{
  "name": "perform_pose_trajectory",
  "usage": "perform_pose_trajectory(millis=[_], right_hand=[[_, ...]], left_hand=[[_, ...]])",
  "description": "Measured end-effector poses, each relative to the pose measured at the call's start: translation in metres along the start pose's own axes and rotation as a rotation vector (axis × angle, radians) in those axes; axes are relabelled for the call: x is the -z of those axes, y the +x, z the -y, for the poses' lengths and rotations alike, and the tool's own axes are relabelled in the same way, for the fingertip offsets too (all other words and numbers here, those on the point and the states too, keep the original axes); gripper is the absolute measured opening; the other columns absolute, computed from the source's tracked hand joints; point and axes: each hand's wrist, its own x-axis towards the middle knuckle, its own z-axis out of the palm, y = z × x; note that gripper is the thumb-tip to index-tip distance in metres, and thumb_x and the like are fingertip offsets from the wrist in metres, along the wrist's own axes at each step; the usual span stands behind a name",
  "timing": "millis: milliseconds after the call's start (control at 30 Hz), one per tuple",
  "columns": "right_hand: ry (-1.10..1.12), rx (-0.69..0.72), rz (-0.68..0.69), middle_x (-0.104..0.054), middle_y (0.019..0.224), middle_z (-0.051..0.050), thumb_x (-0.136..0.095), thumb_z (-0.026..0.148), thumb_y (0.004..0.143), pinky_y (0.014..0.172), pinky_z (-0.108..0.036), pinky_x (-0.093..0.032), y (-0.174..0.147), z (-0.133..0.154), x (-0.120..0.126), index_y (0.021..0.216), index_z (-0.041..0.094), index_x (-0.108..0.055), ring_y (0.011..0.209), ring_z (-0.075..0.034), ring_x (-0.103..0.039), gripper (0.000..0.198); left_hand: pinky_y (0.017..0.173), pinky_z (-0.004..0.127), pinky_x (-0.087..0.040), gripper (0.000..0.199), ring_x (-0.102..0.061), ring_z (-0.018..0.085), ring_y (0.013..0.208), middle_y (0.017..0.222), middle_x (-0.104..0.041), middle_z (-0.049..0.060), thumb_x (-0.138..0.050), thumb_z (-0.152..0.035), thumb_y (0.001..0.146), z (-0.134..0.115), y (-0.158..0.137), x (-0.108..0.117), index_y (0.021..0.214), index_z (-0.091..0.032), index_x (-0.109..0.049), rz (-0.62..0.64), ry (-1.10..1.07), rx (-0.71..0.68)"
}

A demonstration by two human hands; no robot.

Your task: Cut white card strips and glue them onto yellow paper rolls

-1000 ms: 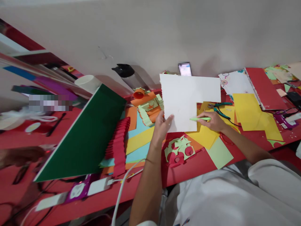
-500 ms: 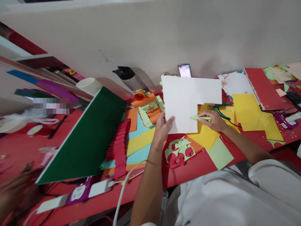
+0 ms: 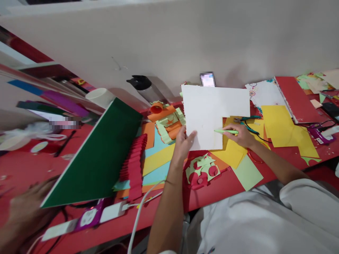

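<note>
My left hand (image 3: 184,143) grips the lower left edge of a white board (image 3: 203,109), thumb on its face. The board has a notch cut from its lower right corner and is tilted up over the table. In my right hand (image 3: 239,135) is a light green pen (image 3: 227,132), its tip at the board's surface near the right edge. Below the board lie red and pale green paper cut-outs (image 3: 202,173). Yellow paper sheets (image 3: 234,155) and pliers with teal handles (image 3: 249,123) lie beside and beneath my right hand.
A green board (image 3: 97,162) stands slanted at left, with another person's hand (image 3: 34,201) behind it. A power strip (image 3: 88,215) with a white cable lies at the front edge. A bottle (image 3: 148,88) and phone (image 3: 207,79) stand by the wall; a red folder (image 3: 296,98) lies right.
The other person's hand at left has moved right, closer to the green board. My hands, the white board and the pen look almost the same.
</note>
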Motion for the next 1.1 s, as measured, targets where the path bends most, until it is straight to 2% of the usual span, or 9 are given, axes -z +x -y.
perform_pose_trajectory(millis=[167,367,567,800,967,1100], right_hand=[[-0.031,0.012,-0.094,-0.082,0.108,-0.007,-0.066,0.038,0.098,0.084,-0.034,-0.058,0.0020,-0.0004,0.0001,0.109,0.023,-0.077,0.098,-0.022,-0.075,0.022],[-0.008,0.009,-0.014,-0.082,0.099,-0.005,-0.067,0.039,0.097,0.080,-0.033,-0.057,0.0008,-0.0002,0.0008,0.102,0.023,-0.078,0.087,-0.020,-0.074,0.021],[-0.035,0.007,-0.112,-0.080,0.112,-0.008,-0.064,0.042,0.100,0.086,-0.037,-0.058,0.0027,-0.0060,0.0002,0.113,0.024,-0.076,0.100,-0.024,-0.074,0.026],[0.016,-0.033,-0.047,-0.081,0.101,-0.006,-0.067,0.042,0.096,0.075,-0.032,-0.057,0.0017,-0.0040,0.0007,0.102,0.023,-0.078,0.091,-0.022,-0.074,0.024],[0.019,-0.042,-0.126,-0.080,0.113,-0.009,-0.065,0.042,0.098,0.079,-0.033,-0.059,0.0029,-0.0011,0.0015,0.111,0.022,-0.077,0.102,-0.023,-0.075,0.027],[0.011,-0.041,-0.089,-0.081,0.104,-0.007,-0.065,0.041,0.097,0.081,-0.035,-0.059,0.0020,-0.0014,0.0021,0.104,0.023,-0.078,0.094,-0.023,-0.075,0.023]], left_hand=[[0.067,0.028,-0.056,0.051,-0.071,0.019,0.078,0.100,-0.077,0.007,-0.084,-0.049,0.079,-0.0023,-0.0016,-0.0010,0.115,-0.019,-0.065,0.022,0.007,0.003],[0.071,0.029,-0.057,0.052,-0.072,0.021,0.084,0.106,-0.077,0.008,-0.085,-0.050,0.078,-0.0043,-0.0027,-0.0008,0.116,-0.019,-0.064,0.028,0.012,0.010],[0.075,0.033,-0.058,0.052,-0.073,0.024,0.089,0.108,-0.077,0.009,-0.083,-0.051,0.080,-0.0049,-0.0036,-0.0012,0.116,-0.019,-0.064,0.059,0.033,0.020],[0.072,0.032,-0.057,0.052,-0.073,0.024,0.086,0.106,-0.077,0.009,-0.081,-0.051,0.081,-0.0048,-0.0044,-0.0006,0.118,-0.020,-0.064,0.061,0.060,0.029],[0.071,0.031,-0.058,0.051,-0.073,0.023,0.084,0.105,-0.077,0.008,-0.083,-0.049,0.080,-0.0070,-0.0073,-0.0021,0.117,-0.020,-0.064,0.067,0.056,0.035],[0.072,0.032,-0.058,0.048,-0.073,0.023,0.085,0.105,-0.077,0.008,-0.083,-0.050,0.081,-0.0049,-0.0066,-0.0006,0.114,-0.020,-0.065,0.074,0.052,0.028]])
